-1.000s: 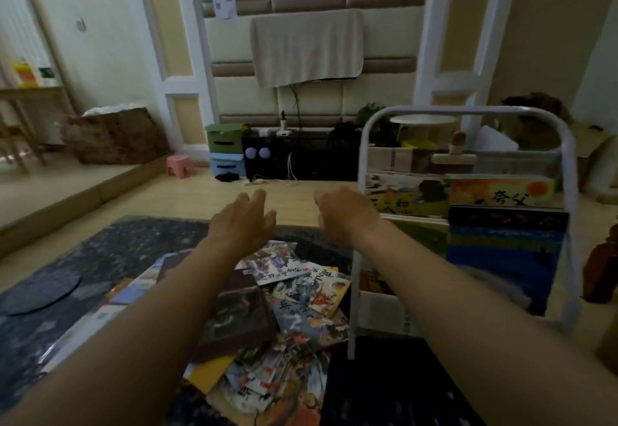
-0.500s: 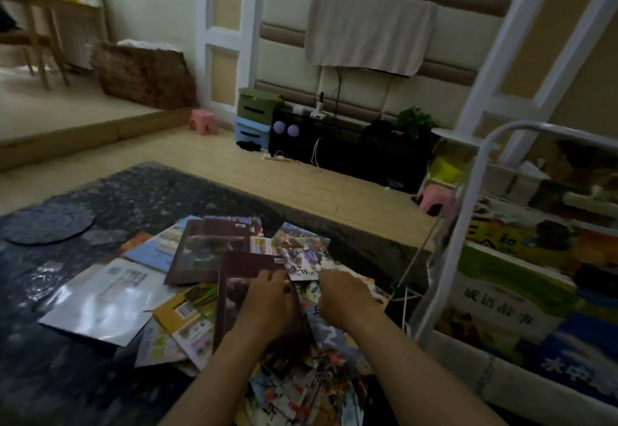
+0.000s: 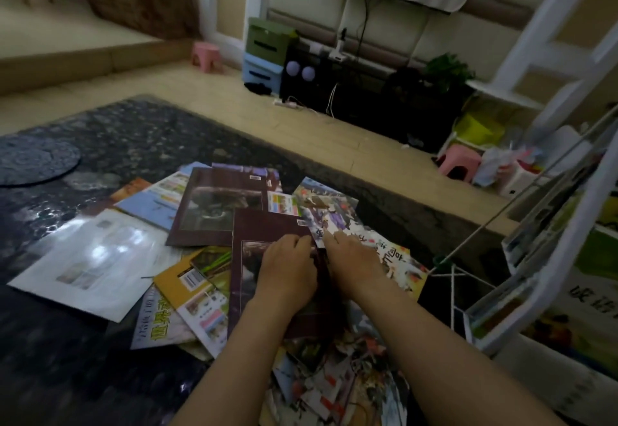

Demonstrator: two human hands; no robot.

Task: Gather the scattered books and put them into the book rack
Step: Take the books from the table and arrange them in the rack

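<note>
Several books lie scattered on a dark stone table (image 3: 127, 134). On top is a maroon book (image 3: 264, 235), with a second maroon book (image 3: 217, 204) behind it. My left hand (image 3: 287, 271) lies on the near maroon book, fingers curled at its right edge. Touching it, my right hand (image 3: 351, 261) presses on the colourful picture books (image 3: 334, 215) beside that edge; its fingertips are hidden. A white glossy book (image 3: 93, 258) and a yellow book (image 3: 190, 288) lie to the left. The white book rack (image 3: 568, 258) stands at the right with several books in it.
A round dark mat (image 3: 33, 158) sits at the table's left. Beyond the table's far edge is wooden floor with two pink stools (image 3: 207, 54) (image 3: 461, 161), stacked green and blue boxes (image 3: 267, 47) and a black cabinet (image 3: 368, 91).
Both hands came down from the air onto the book pile. The view tilted down and left, so the rack slid to the right edge.
</note>
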